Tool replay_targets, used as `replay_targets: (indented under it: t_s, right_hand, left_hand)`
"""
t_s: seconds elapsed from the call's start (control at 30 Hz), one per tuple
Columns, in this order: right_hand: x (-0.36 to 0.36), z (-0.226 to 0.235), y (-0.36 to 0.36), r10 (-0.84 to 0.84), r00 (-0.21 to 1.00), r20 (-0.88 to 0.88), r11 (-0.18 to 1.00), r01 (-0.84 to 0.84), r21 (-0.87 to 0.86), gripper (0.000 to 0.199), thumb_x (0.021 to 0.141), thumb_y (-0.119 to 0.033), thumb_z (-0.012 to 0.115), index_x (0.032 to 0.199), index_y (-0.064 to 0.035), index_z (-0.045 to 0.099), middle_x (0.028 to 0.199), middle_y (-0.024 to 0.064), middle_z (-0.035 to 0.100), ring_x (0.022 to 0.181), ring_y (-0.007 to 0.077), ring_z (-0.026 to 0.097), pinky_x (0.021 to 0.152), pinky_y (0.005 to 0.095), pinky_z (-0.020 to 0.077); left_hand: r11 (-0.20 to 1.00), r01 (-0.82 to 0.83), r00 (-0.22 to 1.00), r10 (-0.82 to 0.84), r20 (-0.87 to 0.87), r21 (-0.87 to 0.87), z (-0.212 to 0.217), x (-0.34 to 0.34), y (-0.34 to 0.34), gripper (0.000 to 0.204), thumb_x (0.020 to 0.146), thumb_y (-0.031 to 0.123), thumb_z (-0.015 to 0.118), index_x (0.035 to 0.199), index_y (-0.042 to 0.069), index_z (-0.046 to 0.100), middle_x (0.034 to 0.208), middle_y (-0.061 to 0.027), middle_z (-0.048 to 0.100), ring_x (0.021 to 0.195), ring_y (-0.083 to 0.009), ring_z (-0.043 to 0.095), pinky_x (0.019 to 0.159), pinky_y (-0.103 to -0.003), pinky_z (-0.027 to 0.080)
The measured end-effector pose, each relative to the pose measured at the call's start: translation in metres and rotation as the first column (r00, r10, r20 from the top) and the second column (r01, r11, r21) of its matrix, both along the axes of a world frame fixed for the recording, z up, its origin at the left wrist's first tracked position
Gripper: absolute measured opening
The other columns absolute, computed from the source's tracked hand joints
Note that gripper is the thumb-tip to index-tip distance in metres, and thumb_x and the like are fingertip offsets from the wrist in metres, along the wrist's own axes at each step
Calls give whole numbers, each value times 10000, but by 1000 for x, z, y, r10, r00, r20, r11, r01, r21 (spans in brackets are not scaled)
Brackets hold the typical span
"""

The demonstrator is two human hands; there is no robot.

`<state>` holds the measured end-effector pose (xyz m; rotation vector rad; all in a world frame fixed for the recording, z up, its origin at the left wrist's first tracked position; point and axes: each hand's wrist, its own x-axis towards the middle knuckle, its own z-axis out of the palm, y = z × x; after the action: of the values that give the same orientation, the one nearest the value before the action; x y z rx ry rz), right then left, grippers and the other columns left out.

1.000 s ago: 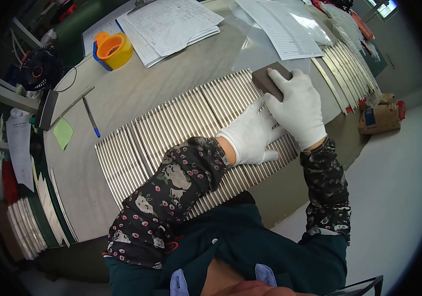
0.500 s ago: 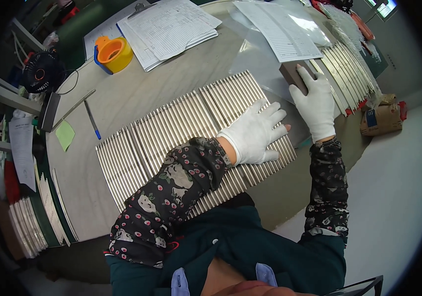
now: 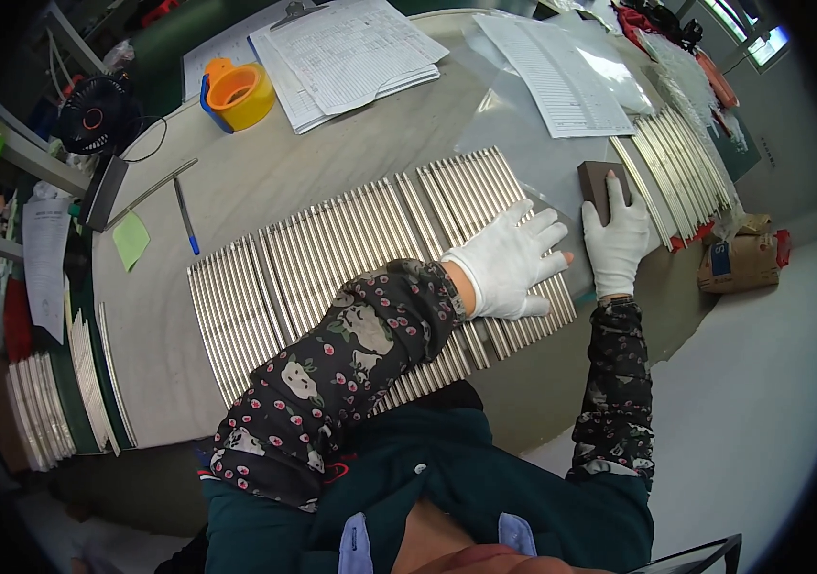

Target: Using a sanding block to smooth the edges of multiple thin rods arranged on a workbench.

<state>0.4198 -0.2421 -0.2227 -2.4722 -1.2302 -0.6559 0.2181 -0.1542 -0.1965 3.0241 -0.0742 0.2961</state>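
The right hand (image 3: 616,239) has slid its dark block (image 3: 602,184) off the metal strips (image 3: 360,258) onto the bare counter (image 3: 351,163), gripping it, while the left hand (image 3: 513,260) stays spread flat on the strips' right end.

Bright, even light; fisheye bends the edges; corners perhaps vignetted.

Head view, steeply down, close over table (image 3: 265,182)
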Motion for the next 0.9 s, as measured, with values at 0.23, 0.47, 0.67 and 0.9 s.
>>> replay_targets:
  t_s: [0.23,0.47,0.67,0.9]
  right_hand:
    - [-43,49,24,175,979,-105,985,-172,31,542,750,-316,700,1255,-146,603,1080,237,574,948,377,599,827,449,498]
    - [-78,67,61,156,987,34,964,-145,-222,492,748,-344,670,1198,-149,637,935,196,603,895,358,606,759,428,515]
    - [-69,65,62,593,803,57,805,-593,-12,370,759,-311,665,1083,-133,662,906,163,605,844,315,625,689,445,525]
    - [-80,75,71,571,816,-93,795,-578,-185,394,773,-331,643,1106,-121,668,920,170,608,908,330,614,725,446,524]
  left_hand:
    - [1000,0,1000,0,13,-14,1,2,0,647,863,564,515,1304,90,531,1361,-155,462,1328,-304,365,1118,-482,245]
    - [997,-5,999,9,50,-83,2,2,2,673,820,555,566,1259,46,544,1345,-181,491,1306,-358,385,1118,-522,234]
    - [986,-46,974,8,-228,-160,0,7,2,633,835,535,564,1260,65,551,1343,-160,479,1304,-309,372,1120,-475,224]
    - [943,-70,987,19,-157,-327,2,6,2,619,793,517,614,1199,50,594,1281,-155,521,1255,-320,418,1106,-468,263]
